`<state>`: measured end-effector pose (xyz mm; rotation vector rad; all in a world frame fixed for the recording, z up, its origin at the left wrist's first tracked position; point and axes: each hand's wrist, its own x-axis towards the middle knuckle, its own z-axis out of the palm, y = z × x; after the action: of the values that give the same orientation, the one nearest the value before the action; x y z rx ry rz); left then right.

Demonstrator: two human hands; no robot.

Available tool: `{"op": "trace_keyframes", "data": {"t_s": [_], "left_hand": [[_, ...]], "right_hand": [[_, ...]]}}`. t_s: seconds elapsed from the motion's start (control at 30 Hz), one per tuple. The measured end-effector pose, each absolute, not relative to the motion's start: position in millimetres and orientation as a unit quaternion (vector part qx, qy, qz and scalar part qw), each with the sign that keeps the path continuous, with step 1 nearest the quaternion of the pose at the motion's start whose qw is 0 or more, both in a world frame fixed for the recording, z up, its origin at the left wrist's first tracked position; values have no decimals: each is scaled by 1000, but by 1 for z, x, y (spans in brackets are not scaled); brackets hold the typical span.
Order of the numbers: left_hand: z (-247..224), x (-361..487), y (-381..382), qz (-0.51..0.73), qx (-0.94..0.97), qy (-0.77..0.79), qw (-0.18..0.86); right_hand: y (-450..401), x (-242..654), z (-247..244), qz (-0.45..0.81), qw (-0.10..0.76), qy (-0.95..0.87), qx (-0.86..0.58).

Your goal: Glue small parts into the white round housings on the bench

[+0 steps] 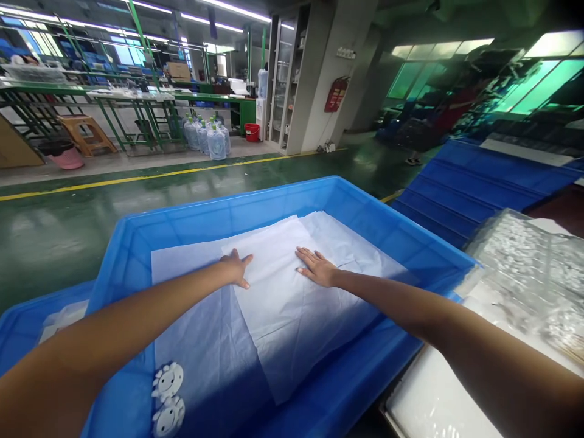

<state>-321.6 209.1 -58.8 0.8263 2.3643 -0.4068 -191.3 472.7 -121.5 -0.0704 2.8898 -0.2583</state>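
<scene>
Factory floor behind; mid-frame, in the blue crate [137,243], my left hand [236,269] and right hand [317,267] press flat, open, on white paper [283,304]; no readable writing.

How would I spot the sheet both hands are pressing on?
Find the big blue crate in front of the person. White sheets line its bottom; the left hand and right hand lie flat on the top sheet, the brightest, lying askew over the others.
</scene>
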Motion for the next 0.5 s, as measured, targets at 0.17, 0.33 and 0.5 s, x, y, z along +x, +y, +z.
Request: {"op": "trace_keyframes", "data": {"t_s": [0.17, 0.33, 0.5], "left_hand": [[-57, -327, 207, -151, 309, 893, 290], [-53, -332, 201, -147, 312, 894, 284], [-52, -336, 199, -152, 306, 894, 289]], "right_hand": [[502, -200, -129, -67, 113, 978, 164], [515, -200, -128, -65, 127, 964, 224], [519, -200, -122, -67, 111, 969, 212]]}}
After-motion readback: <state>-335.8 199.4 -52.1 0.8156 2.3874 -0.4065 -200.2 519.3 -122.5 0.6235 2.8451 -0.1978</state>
